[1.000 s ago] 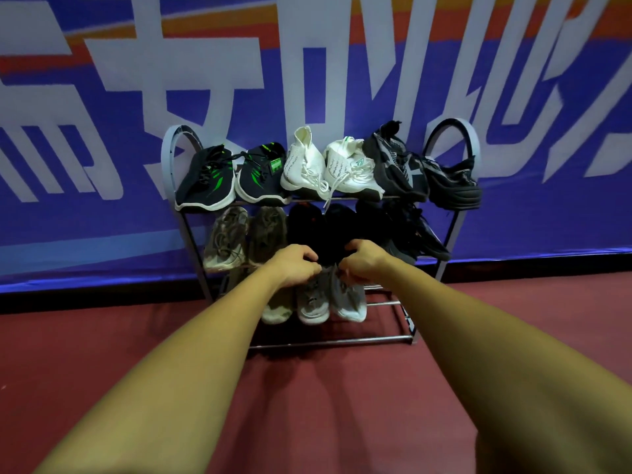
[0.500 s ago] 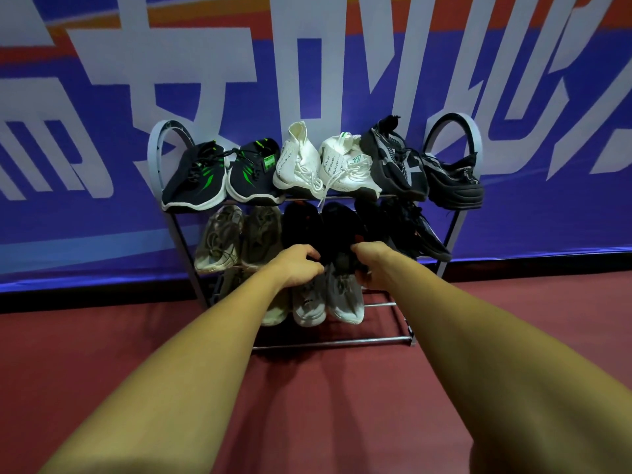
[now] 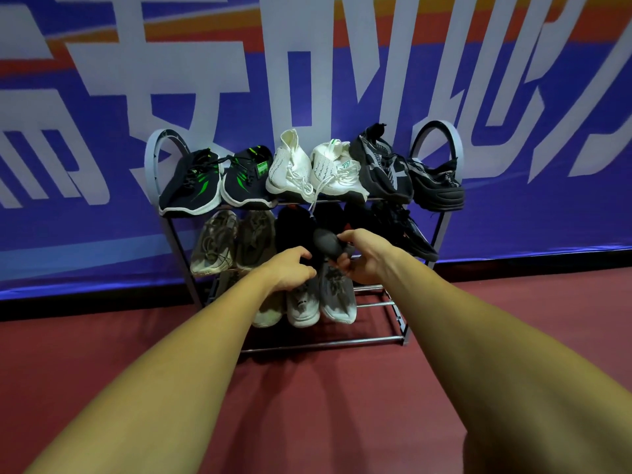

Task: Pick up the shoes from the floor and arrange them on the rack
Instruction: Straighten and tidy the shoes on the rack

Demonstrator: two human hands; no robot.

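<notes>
Gripping a black shoe (image 3: 326,246) now, right hand (image 3: 367,260) lifted; left hand (image 3: 290,270) curled, empty.

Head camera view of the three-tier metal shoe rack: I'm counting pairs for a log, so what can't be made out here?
- Black shoes on the middle shelf: lost in shadow under the top shelf; count unclear.
- Dark grey shoe in the right hand: its heel is hidden by the fingers.
- Pale shoes on the bottom shelf: the left hand and forearm cover their backs and the leftmost shoe.
- Three-tier metal shoe rack: its lower left leg is behind the left forearm.
</notes>
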